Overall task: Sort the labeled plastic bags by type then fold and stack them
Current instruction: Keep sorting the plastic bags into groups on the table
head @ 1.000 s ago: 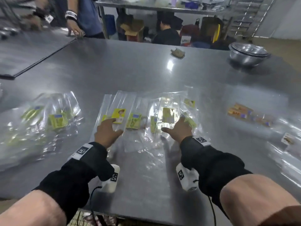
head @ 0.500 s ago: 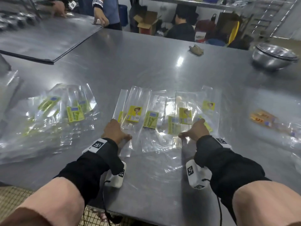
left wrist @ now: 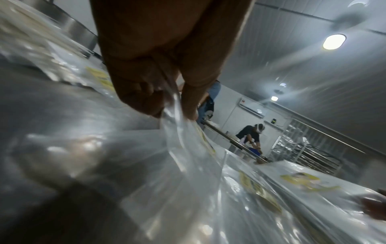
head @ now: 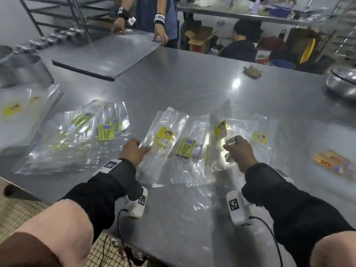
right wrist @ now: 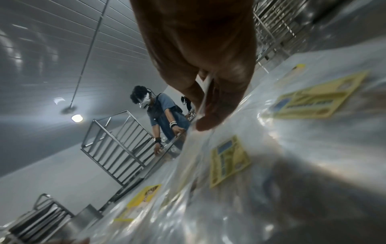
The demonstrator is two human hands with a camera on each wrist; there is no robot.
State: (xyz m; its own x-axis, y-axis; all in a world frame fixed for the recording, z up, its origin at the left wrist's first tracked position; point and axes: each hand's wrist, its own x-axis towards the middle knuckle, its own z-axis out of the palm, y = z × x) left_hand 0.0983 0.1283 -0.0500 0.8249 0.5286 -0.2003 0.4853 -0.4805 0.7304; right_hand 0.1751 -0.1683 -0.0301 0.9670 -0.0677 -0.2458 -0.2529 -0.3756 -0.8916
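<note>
Several clear plastic bags with yellow labels lie overlapped on the steel table (head: 192,89) in front of me. My left hand (head: 143,148) pinches the left edge of a bag with a yellow picture label (head: 163,135); the left wrist view shows thumb and fingers of the left hand (left wrist: 169,105) closed on the clear film (left wrist: 188,156). My right hand (head: 230,143) pinches another clear bag, whose yellow label (head: 220,130) stands tilted above the table. In the right wrist view the right hand (right wrist: 206,105) grips that film edge. A bag with a green-yellow label (head: 185,147) lies between the hands.
A spread pile of green-labelled bags (head: 104,132) lies to the left and a flat stack (head: 11,109) at the far left. Orange-labelled bags (head: 331,162) lie right. Steel bowls (head: 342,83), metal sheets (head: 107,58), a rag (head: 252,71) and another person (head: 154,16) are beyond.
Both hands went from resting on the bags to pinching them. The right hand has lifted its bag, so its label now tilts up. The head view shifted left.
</note>
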